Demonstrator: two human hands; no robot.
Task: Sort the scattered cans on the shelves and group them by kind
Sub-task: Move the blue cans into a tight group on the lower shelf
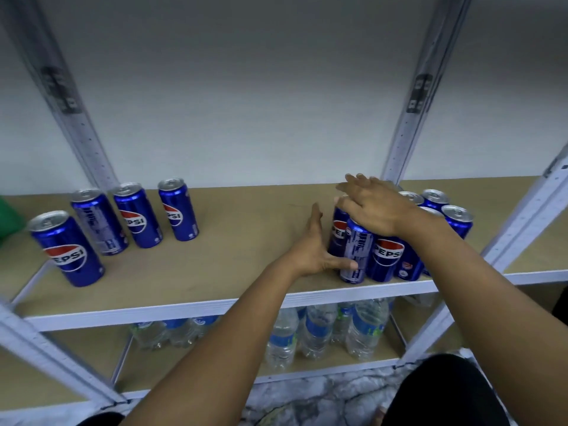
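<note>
Several blue Pepsi cans stand upright on the tan shelf board point(246, 229). One loose row is at the left, with its nearest can point(69, 250) by the front edge. A tight cluster point(388, 256) stands at the right. My left hand point(316, 247) is flat against the cluster's left side, fingers apart, thumb touching the front can point(356, 253). My right hand point(373, 204) lies spread over the tops of the cluster's cans, gripping none. More can tops point(455, 215) show behind my right wrist.
Grey metal uprights point(405, 127) frame the shelf; another post point(73, 118) rises at the left. A green object point(9, 216) sits at the far left edge. Several water bottles point(316, 330) stand on the lower shelf. A marbled floor point(322, 398) lies below.
</note>
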